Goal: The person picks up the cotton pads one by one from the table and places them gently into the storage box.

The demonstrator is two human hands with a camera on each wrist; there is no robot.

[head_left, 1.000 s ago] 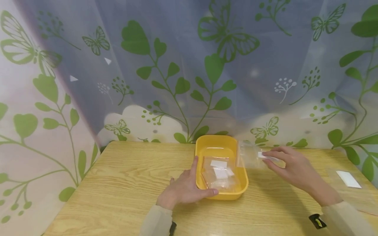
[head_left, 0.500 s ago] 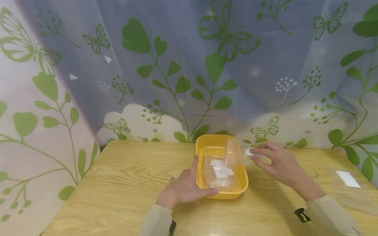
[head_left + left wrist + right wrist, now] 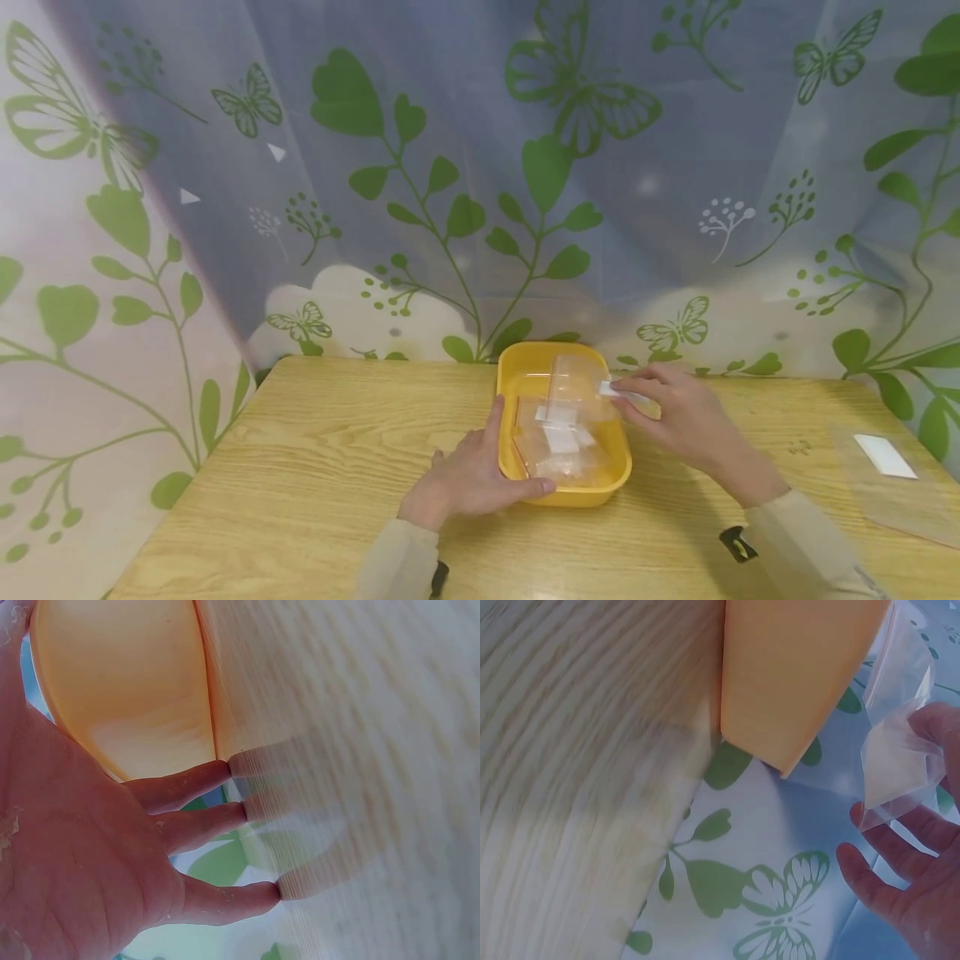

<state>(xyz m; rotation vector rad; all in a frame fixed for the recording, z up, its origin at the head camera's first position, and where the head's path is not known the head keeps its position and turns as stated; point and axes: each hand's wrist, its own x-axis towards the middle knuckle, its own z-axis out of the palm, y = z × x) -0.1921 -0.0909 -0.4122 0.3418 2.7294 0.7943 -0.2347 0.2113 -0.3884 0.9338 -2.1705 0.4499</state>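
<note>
A few clear bags with white slips already lie in the tray (image 3: 562, 492), and by my guess one more is about to join them; another bag (image 3: 885, 467) waits on the bench (image 3: 300, 467), well off to the outside of the right hand (image 3: 675, 412). That hand pinches a bag (image 3: 573, 387) by its edge, holding it over the tray, the bag hanging just beyond its fingertips. The left hand (image 3: 468, 479) lies spread flat on the bench, thumb against the tray's near side.

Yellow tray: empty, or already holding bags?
Holding bags. Clear bags with white labels lie inside the yellow tray; the right hand holds another bag over it.
</note>
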